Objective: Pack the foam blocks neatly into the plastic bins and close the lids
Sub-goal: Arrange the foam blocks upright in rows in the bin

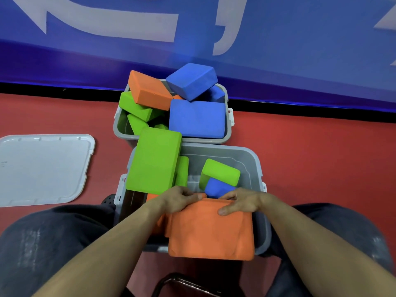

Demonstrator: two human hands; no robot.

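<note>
Both hands are laid on the far edge of a large orange foam block (211, 230), which is held over the near end of the near plastic bin (256, 166). The left hand (179, 199) is curled over the block's far left corner, with the fingers wrapped down behind the edge; the right hand (240, 201) is spread flat on the far right corner, with the thumb pressed on the top face. A second orange block (157, 224) is partly seen beneath the held one, on its left side. Against the left wall of the near bin a large green block (154, 160) is stood tilted, with its top risen above the rim, and a thinner green block (182, 171) is tucked just behind it on the right. In the right half of the bin a smaller green block (220, 172) is rested on a blue block (217, 187), the latter touching the fingertips of the right hand. Just beyond, the far plastic bin (120, 123) is heaped unevenly: an orange block (147, 90) and a blue block (191, 80) are piled above the rim, a flat blue block (198, 117) is laid on the right, and green blocks (135, 107) are wedged on the left. A grey lid (42, 168) is laid flat on the red floor (321, 157), well apart to the left. Dark trousers (53, 243) are seen on both sides of the near bin.
</note>
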